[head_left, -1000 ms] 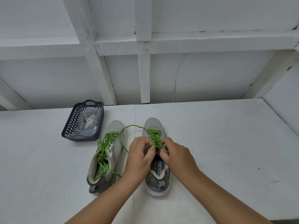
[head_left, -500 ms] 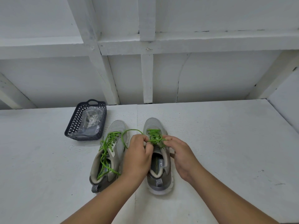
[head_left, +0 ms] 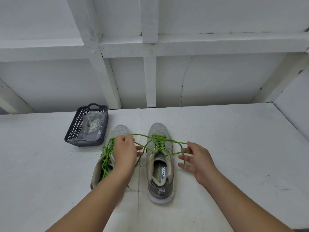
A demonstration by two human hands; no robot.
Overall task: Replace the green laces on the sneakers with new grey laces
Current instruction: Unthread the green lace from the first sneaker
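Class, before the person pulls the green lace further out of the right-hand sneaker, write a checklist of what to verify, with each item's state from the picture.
1. Bow undone on the right sneaker: ok, the green lace runs out loose to both sides.
2. Left hand holds one lace end: ok, its fingers are curled round it.
3. Right hand holds the other end: ok, pinched at thumb and forefinger.
4. Lace free of the eyelets: not ok, it is still crossed over the tongue.
5. Left sneaker unlaced: not ok, green lace still in.
6. Grey laces ready in the basket: cannot tell, only a clear bag shows.
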